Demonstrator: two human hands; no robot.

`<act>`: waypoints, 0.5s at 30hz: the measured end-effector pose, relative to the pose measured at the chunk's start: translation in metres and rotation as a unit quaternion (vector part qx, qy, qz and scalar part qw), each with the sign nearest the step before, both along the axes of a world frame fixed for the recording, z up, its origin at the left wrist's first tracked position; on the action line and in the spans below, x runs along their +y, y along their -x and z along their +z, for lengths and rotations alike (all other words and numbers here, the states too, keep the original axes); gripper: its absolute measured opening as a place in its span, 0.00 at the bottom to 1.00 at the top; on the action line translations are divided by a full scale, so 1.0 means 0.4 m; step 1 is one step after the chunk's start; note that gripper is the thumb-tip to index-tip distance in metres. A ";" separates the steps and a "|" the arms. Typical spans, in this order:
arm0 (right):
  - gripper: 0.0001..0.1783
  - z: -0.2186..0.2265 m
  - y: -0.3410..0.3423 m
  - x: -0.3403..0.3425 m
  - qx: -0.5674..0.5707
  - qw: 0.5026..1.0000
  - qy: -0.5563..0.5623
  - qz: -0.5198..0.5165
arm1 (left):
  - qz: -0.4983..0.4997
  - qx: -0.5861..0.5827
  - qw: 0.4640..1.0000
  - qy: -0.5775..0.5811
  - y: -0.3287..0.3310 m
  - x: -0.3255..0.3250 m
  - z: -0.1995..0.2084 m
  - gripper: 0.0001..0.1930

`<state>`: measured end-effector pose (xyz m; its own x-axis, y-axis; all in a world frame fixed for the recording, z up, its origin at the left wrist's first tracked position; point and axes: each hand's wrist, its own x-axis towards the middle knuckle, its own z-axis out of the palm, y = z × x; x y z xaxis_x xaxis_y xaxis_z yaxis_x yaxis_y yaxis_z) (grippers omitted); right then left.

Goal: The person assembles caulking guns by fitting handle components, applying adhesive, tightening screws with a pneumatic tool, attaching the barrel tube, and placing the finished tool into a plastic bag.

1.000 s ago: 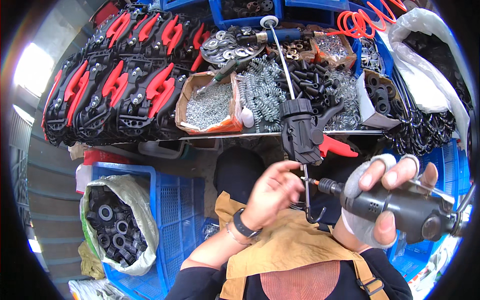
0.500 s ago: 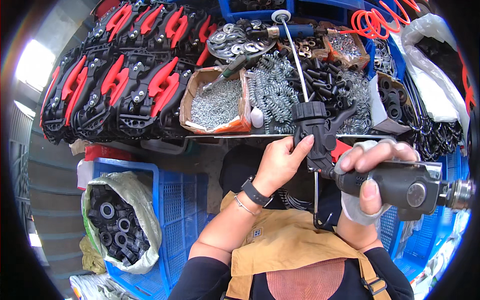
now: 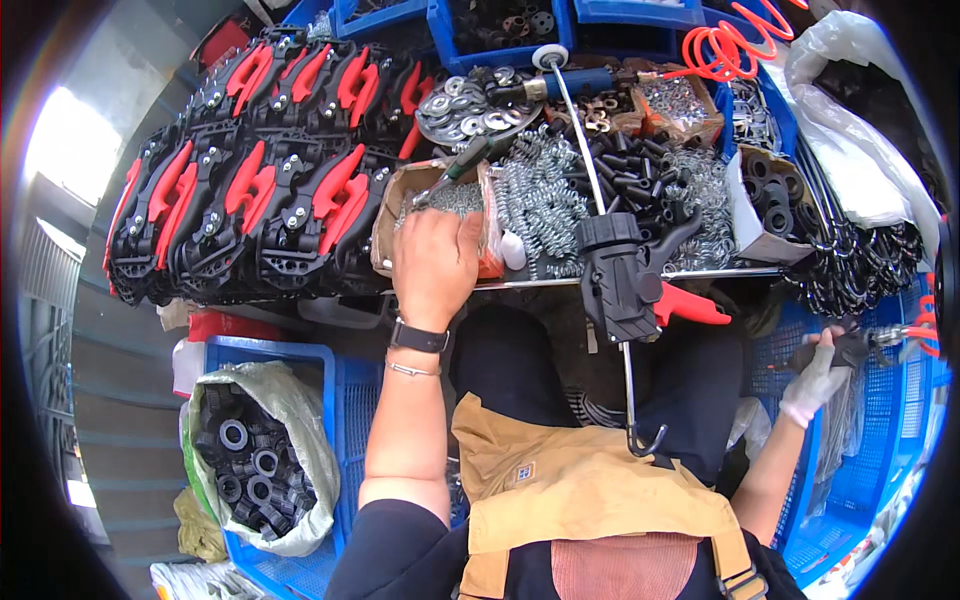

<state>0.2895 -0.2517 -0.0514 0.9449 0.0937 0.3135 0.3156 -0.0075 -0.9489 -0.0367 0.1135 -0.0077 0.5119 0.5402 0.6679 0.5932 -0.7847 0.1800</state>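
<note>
My left hand (image 3: 435,262) is over the cardboard box (image 3: 490,238) of small silver screws (image 3: 462,198). Its fingertips dip among the screws and are hidden, so I cannot tell whether they pinch anything. Low at the right, my right hand (image 3: 815,385), in a pale glove, is closed around a black air screwdriver (image 3: 848,350), which a red hose feeds. Between my hands, untouched, a black clamp body (image 3: 618,280) with a red trigger (image 3: 692,305) leans at the table edge. A long metal rod (image 3: 583,140) runs through it, with a white disc on top and a hook below.
Rows of black-and-red clamp assemblies (image 3: 240,210) cover the table's left. Springs (image 3: 540,195), black pins (image 3: 640,165), washers (image 3: 470,115) and a second air tool (image 3: 560,85) lie beyond. A sack of black rings (image 3: 255,460) sits in a blue crate (image 3: 350,430).
My left hand has let go of the clamp body and moved left to the screw box. My right hand has carried the air screwdriver away from the clamp, down and to the right.
</note>
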 end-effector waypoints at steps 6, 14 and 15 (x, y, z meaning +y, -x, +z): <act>0.39 -0.324 -0.304 -0.175 0.001 0.952 0.247 -0.182 | -0.136 -0.215 0.967 0.012 -0.054 -0.181 -0.002 0.14; 0.27 -0.226 -0.065 -0.406 -0.185 0.864 0.453 -0.115 | -0.217 -0.286 0.683 0.636 -0.182 -0.278 -0.044 0.39; 0.22 -0.272 -0.021 -0.616 -0.166 0.852 0.451 -0.207 | -0.262 -0.346 0.640 0.634 -0.197 -0.273 -0.049 0.40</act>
<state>0.2979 -0.4980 -0.1602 0.8289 0.1172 0.5470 0.3581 -0.8624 -0.3578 0.0420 0.0043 -0.0273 0.6623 0.7488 0.0279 -0.2581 0.1930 0.9467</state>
